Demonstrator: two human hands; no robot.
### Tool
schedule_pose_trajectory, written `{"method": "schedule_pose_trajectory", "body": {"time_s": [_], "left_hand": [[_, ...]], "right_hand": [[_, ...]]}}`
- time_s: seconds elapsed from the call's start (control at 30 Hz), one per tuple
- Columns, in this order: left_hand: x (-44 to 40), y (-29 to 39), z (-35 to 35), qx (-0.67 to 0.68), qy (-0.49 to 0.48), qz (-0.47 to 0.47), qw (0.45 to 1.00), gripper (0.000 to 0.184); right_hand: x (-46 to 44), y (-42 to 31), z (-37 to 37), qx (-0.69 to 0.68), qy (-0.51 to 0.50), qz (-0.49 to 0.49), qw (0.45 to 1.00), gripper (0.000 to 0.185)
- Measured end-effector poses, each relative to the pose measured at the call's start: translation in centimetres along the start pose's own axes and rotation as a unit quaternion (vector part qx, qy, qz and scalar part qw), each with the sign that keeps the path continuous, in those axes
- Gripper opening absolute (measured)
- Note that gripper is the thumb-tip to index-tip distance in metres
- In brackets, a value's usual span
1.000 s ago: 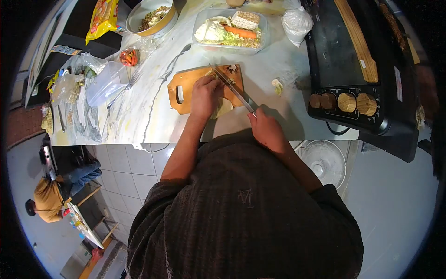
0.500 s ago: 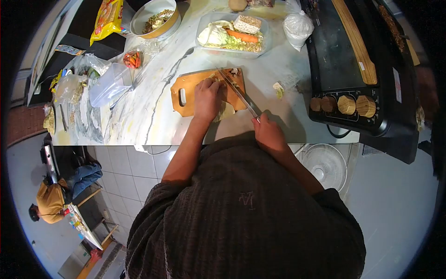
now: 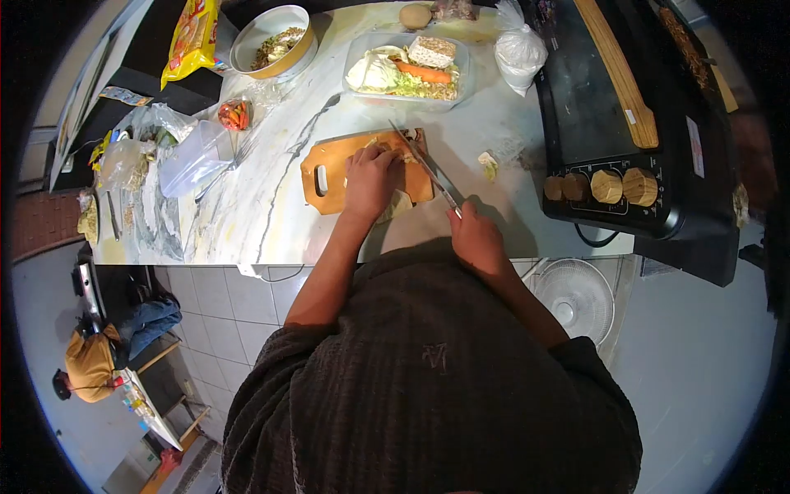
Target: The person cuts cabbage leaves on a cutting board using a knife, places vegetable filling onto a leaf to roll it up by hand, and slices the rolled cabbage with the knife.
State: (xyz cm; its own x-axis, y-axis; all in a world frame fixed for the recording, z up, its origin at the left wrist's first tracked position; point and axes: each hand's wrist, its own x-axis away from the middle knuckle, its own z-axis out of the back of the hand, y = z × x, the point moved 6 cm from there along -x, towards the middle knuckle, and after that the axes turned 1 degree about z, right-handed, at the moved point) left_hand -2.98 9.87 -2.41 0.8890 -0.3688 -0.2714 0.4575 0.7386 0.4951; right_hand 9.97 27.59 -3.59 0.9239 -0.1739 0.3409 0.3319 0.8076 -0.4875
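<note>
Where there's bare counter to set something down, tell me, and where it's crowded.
Bare: the counter left of the cutting board, up to the plastic tub; and a smaller, shadowed patch between the right hand and the griddle. Crowded: the far left, under plastic bags, and the board, taken up by the left hand and knife.

Dark shirt [image 3: 436, 412], near centre — outlined emblem [image 3: 435, 356] of interlaced letters, not surely legible. Yellow packet [image 3: 190, 41], far left: printing too small and slanted to read. Black appliance [image 3: 580, 123], right — pale sticker [image 3: 694, 146] and white markings around wooden knobs [image 3: 607, 187], all too small to read.
</note>
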Motion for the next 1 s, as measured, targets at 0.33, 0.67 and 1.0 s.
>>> {"method": "schedule_pose_trajectory", "body": {"time_s": [0.33, 0.67, 1.0], "left_hand": [[-0.2, 2.4, 0.4, -0.069, -0.025, 0.033, 0.997, 0.026], [-0.1, 2.9, -2.1, -0.023, 0.043, 0.083, 0.995, 0.027], [0.0, 3.7, -2.2, 0.02, 0.078, 0.142, 0.987, 0.014]], "right_hand": [[0.7, 0.0, 1.3, -0.009, 0.014, 0.013, 1.0, 0.036], [0.7, 1.1, 3.1, -0.016, 0.017, 0.036, 0.999, 0.035], [-0.4, 3.6, 4.4, 0.016, 0.042, 0.093, 0.995, 0.035]]}}
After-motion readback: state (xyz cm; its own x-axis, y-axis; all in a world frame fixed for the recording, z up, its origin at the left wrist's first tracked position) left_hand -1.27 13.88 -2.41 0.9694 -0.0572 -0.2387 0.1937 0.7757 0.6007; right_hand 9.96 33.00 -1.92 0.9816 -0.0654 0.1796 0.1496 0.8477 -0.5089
